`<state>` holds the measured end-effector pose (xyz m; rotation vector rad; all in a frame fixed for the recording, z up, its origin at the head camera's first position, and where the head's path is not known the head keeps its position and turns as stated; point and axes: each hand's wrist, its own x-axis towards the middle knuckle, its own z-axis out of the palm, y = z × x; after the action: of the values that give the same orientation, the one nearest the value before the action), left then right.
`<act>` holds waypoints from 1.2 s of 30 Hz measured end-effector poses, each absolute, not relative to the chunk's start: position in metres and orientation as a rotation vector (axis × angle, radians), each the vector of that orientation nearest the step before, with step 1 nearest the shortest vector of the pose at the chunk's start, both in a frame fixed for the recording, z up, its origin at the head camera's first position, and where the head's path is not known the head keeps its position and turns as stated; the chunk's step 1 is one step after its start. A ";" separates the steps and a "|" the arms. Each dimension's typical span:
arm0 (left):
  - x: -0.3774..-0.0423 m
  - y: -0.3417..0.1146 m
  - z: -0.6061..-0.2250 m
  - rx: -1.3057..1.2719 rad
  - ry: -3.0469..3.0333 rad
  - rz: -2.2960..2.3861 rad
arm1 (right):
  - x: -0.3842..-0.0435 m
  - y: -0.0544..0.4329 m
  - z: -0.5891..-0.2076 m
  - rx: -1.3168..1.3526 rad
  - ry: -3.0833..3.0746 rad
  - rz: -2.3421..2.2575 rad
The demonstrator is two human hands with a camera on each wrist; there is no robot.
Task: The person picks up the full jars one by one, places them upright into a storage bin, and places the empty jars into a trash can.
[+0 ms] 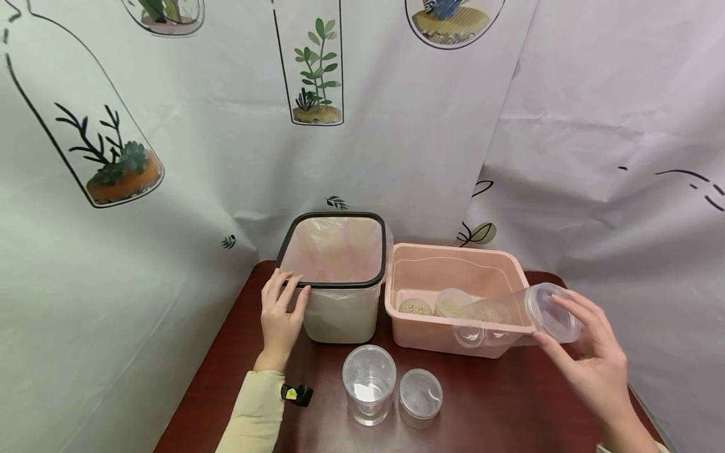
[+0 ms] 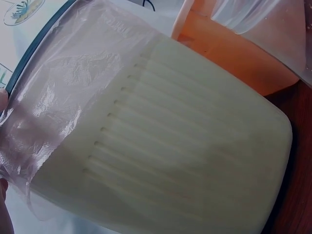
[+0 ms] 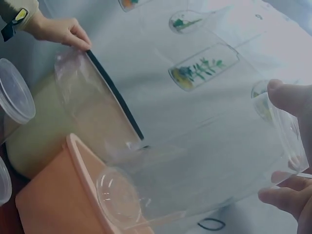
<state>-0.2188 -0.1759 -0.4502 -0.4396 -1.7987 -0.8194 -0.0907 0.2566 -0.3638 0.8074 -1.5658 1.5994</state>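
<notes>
My right hand [image 1: 595, 358] holds a tall clear plastic cup [image 1: 512, 308] by its wide end, thumb on one side and fingers on the other. The cup lies nearly sideways over the front rim of a pink basin [image 1: 447, 336], its narrow base [image 3: 118, 197] pointing left. At the front left corner of a pale trash bin [image 1: 340, 318], my left hand [image 1: 280, 318] grips the black rim, over which a thin clear liner [image 2: 63, 92] is folded. Inside the basin sit several round clear tubs [image 1: 415, 306] containing pale grains.
In front of the bin stands another clear cup [image 1: 368, 377], with a small round clear tub [image 1: 420, 396] to its right. A white curtain [image 1: 396, 163] printed with plant jars hangs behind the dark red table [image 1: 487, 402]. Bin and basin stand side by side.
</notes>
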 end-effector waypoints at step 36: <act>-0.218 -0.173 -0.451 -0.433 -1.780 -0.859 | -0.144 0.172 -0.316 0.939 -1.463 1.480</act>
<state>-0.2183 -0.1731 -0.4515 -0.4328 -1.7800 -0.8591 -0.1445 0.1724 -0.3157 0.9386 -1.4628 1.4799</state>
